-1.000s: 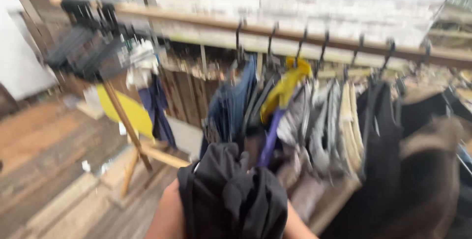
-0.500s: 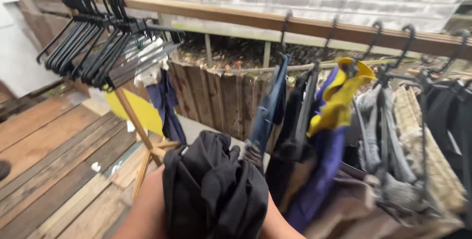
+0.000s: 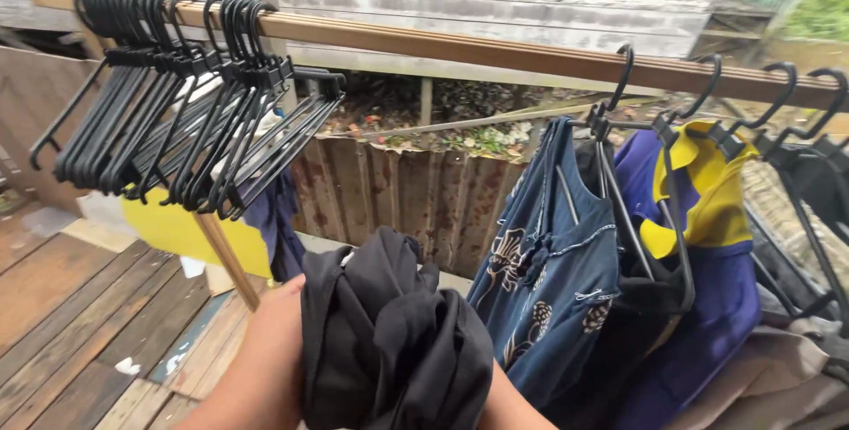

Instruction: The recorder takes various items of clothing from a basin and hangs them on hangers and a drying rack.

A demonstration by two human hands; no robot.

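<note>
You hold a bunched black garment (image 3: 393, 341) low in front of the wooden rail (image 3: 460, 48), below the gap between its two hanger groups. Your left hand (image 3: 265, 364) presses against the bundle's left side; its fingers are hidden behind the cloth, so you cannot tell how tightly they close, though they look wrapped on it. Your right hand (image 3: 513, 399) shows only as a bit of wrist under the bundle's right edge, grip not visible. The step in hand looks like carrying the garment to the rail for hanging; the next move probably calls for freeing one hand to pull an empty hanger. Empty black hangers (image 3: 177, 111) bunch at the rail's left end, a dense cluster, too overlapped to count. Right of the gap, at least four hooks show on the rail, with one patterned blue dress (image 3: 548, 280) and one blue-and-yellow top (image 3: 707, 244) clearly visible; darker clothes farther right are cut off.
</note>
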